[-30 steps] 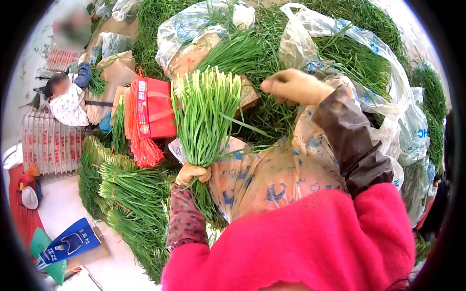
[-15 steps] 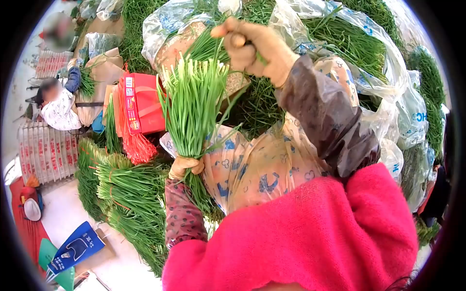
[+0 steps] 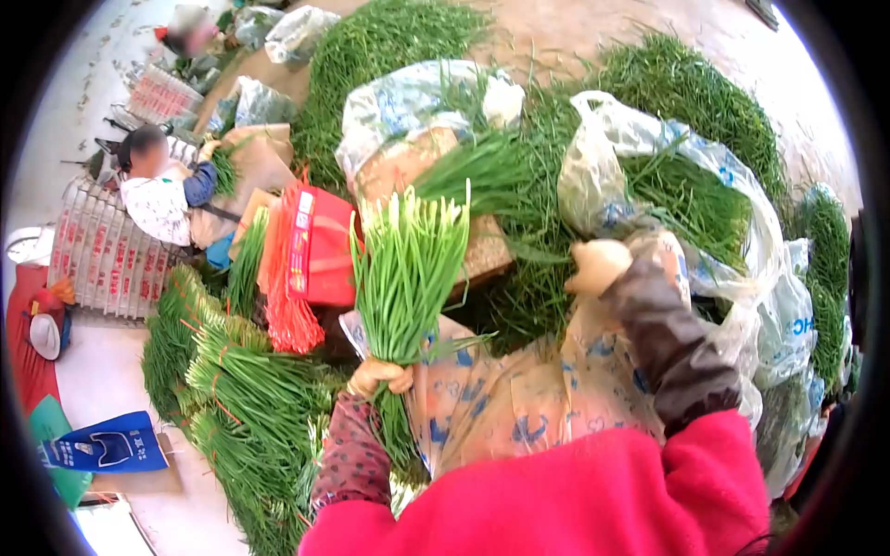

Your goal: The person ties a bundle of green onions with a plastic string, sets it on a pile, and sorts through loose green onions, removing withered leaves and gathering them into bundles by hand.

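Fingers of the left hand [image 3: 378,375] are wrapped round the leafy lower part of a bundle of garlic chives [image 3: 408,278], which stands upright before the wearer; the low, narrow grip gathers the leaves at one point and leaves the pale ends fanned and exposed above. Fingers of the right hand [image 3: 601,267] are curled, well apart from the bundle and beside an open plastic bag [image 3: 589,181]; whether they pinch anything cannot be told. Loose chives [image 3: 482,171] lie just beyond the bundle, partly over a cardboard box [image 3: 489,248], apparently placed for easy reach. Left of the bundle, red strands [image 3: 289,320] hang beside a red bag [image 3: 329,250], their free ends accessible. Banded bunches [image 3: 241,371] are heaped nearby, seemingly to separate them from loose stock. A printed plastic sheet [image 3: 528,408] covers the lap, probably as protection.
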Demonstrator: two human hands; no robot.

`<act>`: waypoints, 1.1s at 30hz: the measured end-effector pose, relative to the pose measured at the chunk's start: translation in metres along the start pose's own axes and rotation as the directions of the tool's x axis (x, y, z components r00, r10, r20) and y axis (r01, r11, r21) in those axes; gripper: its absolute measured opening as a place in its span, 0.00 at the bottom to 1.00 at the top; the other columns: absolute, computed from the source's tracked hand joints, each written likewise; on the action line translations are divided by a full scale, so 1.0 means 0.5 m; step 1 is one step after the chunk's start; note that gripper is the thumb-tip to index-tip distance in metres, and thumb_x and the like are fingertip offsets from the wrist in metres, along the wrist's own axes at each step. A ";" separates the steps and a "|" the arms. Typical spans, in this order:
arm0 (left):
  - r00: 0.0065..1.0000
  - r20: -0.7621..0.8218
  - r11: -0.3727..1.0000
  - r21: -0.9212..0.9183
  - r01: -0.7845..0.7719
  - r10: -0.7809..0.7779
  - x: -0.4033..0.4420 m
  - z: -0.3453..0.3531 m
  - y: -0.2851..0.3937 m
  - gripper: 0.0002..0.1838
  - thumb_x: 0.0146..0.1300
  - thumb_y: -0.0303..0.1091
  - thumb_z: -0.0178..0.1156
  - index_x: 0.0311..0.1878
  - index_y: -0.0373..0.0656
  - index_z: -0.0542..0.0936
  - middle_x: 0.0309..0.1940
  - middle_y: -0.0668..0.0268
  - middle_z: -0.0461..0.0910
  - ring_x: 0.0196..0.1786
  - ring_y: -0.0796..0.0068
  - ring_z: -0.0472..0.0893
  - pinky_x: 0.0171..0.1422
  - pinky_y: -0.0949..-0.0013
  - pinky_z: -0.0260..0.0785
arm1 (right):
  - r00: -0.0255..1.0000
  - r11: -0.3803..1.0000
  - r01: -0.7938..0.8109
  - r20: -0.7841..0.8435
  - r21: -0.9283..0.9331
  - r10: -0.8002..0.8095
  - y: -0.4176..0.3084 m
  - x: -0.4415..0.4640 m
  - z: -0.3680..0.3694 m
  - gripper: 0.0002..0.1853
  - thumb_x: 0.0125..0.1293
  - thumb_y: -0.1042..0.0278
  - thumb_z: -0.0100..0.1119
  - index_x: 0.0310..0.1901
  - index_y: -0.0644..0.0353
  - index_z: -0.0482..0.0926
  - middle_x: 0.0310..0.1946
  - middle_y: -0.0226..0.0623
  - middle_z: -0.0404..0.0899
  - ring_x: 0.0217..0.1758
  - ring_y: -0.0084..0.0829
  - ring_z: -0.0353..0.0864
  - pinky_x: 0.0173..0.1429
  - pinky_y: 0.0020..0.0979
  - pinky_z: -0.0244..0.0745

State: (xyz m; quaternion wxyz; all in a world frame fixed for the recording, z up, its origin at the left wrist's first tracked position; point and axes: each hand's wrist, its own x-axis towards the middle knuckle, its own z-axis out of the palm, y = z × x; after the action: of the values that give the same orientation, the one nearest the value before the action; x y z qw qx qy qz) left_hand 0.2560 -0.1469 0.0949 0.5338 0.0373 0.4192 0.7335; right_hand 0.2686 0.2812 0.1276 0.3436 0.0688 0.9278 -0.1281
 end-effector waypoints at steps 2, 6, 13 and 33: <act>1.000 -0.026 0.996 0.086 -0.005 0.008 0.005 0.007 0.005 0.33 0.56 0.35 0.67 0.63 0.31 0.68 0.15 0.69 0.67 0.15 0.77 0.64 0.21 0.70 0.55 | 0.903 0.916 0.254 -0.414 0.311 -0.110 -0.031 0.018 0.059 0.29 0.57 0.49 0.61 0.55 0.62 0.77 0.45 0.52 0.81 0.51 0.41 0.81 0.54 0.39 0.76; 0.986 -0.156 0.943 0.331 0.005 0.050 -0.001 0.046 0.013 0.23 0.57 0.34 0.66 0.52 0.30 0.74 0.16 0.65 0.72 0.18 0.74 0.69 0.23 0.69 0.61 | 0.989 -0.392 -0.033 -0.028 0.919 -0.148 -0.136 0.063 0.102 0.24 0.71 0.50 0.54 0.62 0.57 0.70 0.48 0.37 0.77 0.53 0.43 0.77 0.57 0.47 0.76; 0.883 -0.338 0.627 0.776 0.066 0.325 0.012 0.210 -0.012 0.31 0.52 0.20 0.65 0.62 0.40 0.72 0.45 0.59 0.82 0.43 0.67 0.83 0.47 0.64 0.76 | 0.384 -0.240 0.861 -0.883 0.448 -0.268 -0.169 0.158 0.230 0.21 0.73 0.49 0.48 0.57 0.53 0.77 0.58 0.45 0.74 0.60 0.50 0.72 0.66 0.54 0.65; 0.995 -0.102 0.308 0.947 0.093 0.011 -0.099 0.284 0.151 0.44 0.45 0.39 0.77 0.68 0.47 0.70 0.65 0.51 0.70 0.66 0.57 0.71 0.71 0.58 0.60 | 0.419 -0.676 -0.450 -0.531 0.583 -0.737 -0.140 0.044 0.119 0.33 0.73 0.44 0.44 0.71 0.59 0.58 0.55 0.41 0.76 0.52 0.34 0.79 0.54 0.36 0.78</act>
State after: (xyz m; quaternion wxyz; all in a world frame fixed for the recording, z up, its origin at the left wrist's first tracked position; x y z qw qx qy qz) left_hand 0.2918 -0.1114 0.2558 0.4091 0.3005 0.7942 0.3342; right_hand 0.2740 0.1980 0.0830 0.2882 -0.1228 -0.0359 -0.9490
